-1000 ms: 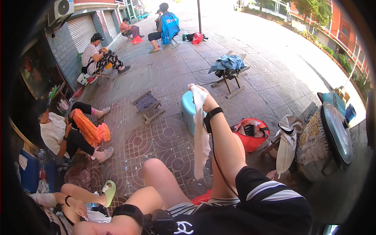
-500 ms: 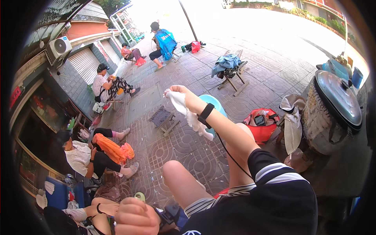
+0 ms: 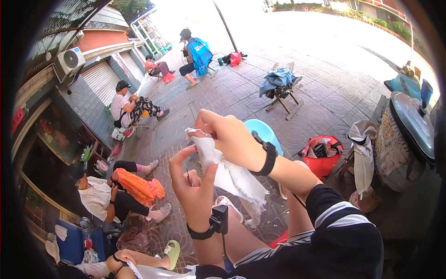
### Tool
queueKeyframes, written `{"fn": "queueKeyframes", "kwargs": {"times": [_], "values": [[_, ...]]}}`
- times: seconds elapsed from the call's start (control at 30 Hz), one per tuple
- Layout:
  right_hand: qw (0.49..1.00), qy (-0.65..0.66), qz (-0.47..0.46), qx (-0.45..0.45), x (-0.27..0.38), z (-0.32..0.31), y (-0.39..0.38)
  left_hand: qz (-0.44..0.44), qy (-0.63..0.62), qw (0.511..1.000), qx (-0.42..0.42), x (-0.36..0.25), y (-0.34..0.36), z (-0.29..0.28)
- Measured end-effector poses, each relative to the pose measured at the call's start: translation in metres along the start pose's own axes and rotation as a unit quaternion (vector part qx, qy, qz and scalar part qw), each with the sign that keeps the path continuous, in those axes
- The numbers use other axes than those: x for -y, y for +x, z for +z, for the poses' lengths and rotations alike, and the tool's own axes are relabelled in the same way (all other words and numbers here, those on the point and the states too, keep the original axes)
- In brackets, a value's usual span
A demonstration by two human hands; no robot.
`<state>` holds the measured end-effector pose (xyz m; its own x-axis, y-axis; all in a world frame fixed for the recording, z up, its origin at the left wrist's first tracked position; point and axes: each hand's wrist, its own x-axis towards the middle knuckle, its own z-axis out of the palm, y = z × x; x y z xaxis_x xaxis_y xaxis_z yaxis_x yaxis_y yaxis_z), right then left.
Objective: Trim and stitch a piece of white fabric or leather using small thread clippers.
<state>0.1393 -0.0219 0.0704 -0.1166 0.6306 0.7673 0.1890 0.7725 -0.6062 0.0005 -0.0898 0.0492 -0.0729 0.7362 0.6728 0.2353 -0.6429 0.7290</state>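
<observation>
A strip of white cloth (image 3: pixel 232 174) with frayed edges hangs from my right hand (image 3: pixel 234 139), whose fingers pinch its upper end. Close beside it, my left hand (image 3: pixel 191 193) is raised with the index fingertip near the cloth's top edge. A thin dark needle-like stick (image 3: pixel 188 177) shows at the curled fingers of that hand; its ends are hard to make out. The thumb stands up next to the cloth. Both wrists wear black straps, and the left one carries a small black box (image 3: pixel 219 219).
A light blue basin (image 3: pixel 261 132) stands beyond my right wrist. At right are a red bag (image 3: pixel 321 156) and a large lidded pot (image 3: pixel 404 135). A folding stool (image 3: pixel 283 93) bears blue cloth. Several people sit at left, one with orange cloth (image 3: pixel 137 186).
My left hand has risen from the lower left to the cloth. My right hand has drawn back slightly to the right and lower, still gripping the cloth. The view has shifted a little.
</observation>
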Motion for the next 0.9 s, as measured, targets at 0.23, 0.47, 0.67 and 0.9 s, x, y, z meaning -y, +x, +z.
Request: {"fn": "queueKeyframes", "kwargs": {"times": [0.23,0.47,0.67,0.9], "values": [[0.993,0.022,0.089,0.075,-0.050,-0.005,0.027,-0.021,0.014,1.000,-0.004,0.062,0.068,0.008],[0.965,0.213,0.152,0.025,-0.090,-0.004,0.031,-0.034,-0.039,0.998,-0.035,0.081,0.098,0.023],[0.956,0.232,0.178,0.027,-0.078,-0.014,0.014,-0.047,-0.125,0.991,-0.022,0.102,0.090,0.039],[0.972,0.153,0.170,0.048,-0.083,-0.006,0.010,-0.031,-0.186,0.980,0.063,0.108,0.076,0.026]]}}
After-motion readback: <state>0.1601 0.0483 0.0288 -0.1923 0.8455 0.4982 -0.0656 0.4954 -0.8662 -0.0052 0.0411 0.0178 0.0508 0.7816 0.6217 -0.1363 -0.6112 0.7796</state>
